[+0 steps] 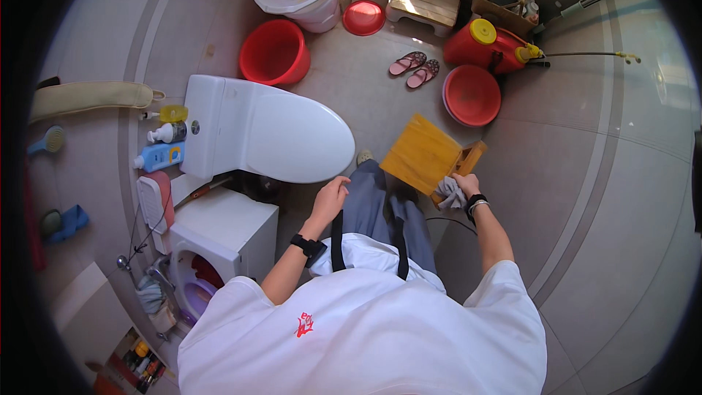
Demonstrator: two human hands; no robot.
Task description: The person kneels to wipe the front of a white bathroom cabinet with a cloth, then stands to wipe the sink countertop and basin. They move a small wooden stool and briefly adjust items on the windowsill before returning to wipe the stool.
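My right hand [468, 183] is closed around a crumpled grey cloth [451, 194]. It is right at the end of a small yellow wooden chair [418, 155], next to the chair's slatted back [471, 156]; whether the fingers also grip the wood is hidden. My left hand [333, 196] hangs in front of my legs with loosely bent fingers and nothing in it. It is nearest to the rounded front of the white toilet's closed lid [303, 139], apart from it.
Left of the toilet stand several bottles [161, 156] and a white washing machine [227, 227]. Ahead are a red bucket [275, 53], a white bucket [319, 18], a step stool [424, 1], pink slippers [414, 68], a red sprayer [479, 47] and red basins [472, 95] by the right wall.
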